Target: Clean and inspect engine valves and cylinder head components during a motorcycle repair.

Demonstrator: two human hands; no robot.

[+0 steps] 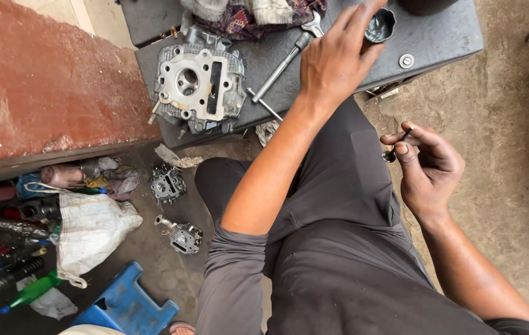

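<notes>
Over the dark toolbox lid my left hand reached with fingers spread for the small dark cup, while my right hand pinched a slim greasy valve that I judged could slip and fall onto the gritty floor.

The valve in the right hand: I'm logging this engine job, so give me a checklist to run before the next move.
1. Valve pinched in right hand fingers: ok.
2. Left hand at the small dark cup, fingers open: ok.
3. Cup's contents: cannot tell.
4. Cylinder head lying flat on the black case: ok.
5. Wrench beside the head, clear of the hand: ok.
</notes>
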